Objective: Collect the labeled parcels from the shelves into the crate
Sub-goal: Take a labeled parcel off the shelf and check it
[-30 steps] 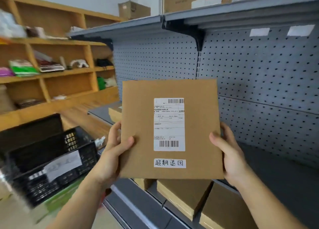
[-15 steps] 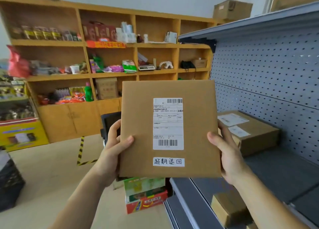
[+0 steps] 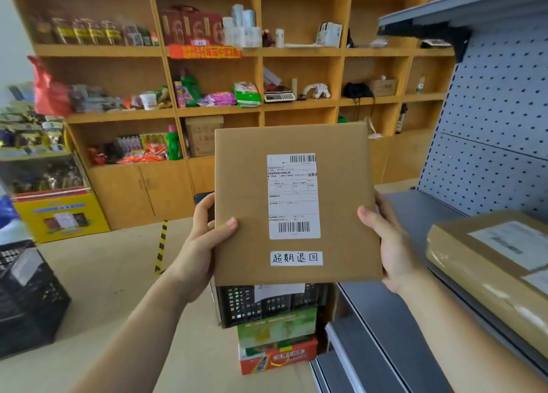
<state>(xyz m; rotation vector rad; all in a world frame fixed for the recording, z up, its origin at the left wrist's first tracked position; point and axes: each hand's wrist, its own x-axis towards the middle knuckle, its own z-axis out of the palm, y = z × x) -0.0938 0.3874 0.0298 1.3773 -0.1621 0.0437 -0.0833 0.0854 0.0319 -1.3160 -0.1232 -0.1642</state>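
Holds a flat brown parcel [image 3: 341,191] upright in mid-air, face toward the camera, carried by nothing but the two hands. Grips its left edge with the left hand [image 3: 201,247]: thumb pressed flat on the front, fingers [image 3: 204,207] curled round behind the edge. Grips its right edge the same way with the right hand [image 3: 394,244], thumb lying on the front and fingers [image 3: 383,204] wrapped behind. Bears a white shipping label [image 3: 293,195] with two barcodes on the front and, just under that, a small white strip [image 3: 296,257] of handwritten characters.

Hides, behind its bottom edge, the upper part of a black mesh crate [image 3: 267,306] with a paper sheet on the near wall. Seems to rest there on a green box [image 3: 275,326], itself on a red box [image 3: 278,355], just beside the end of the grey shelf [image 3: 415,215].

To the right, along the front edge of that shelf, finds a second parcel [image 3: 474,274] lying flat with white labels on top, well apart from the hands. Backs onto a grey pegboard [image 3: 489,126].

At the far left, on the floor [image 3: 103,274], catches part of another black crate [image 3: 26,298].

Farthest off, faces wooden shelving [image 3: 258,108] along the wall, stocked with packets, bottles and boxes.
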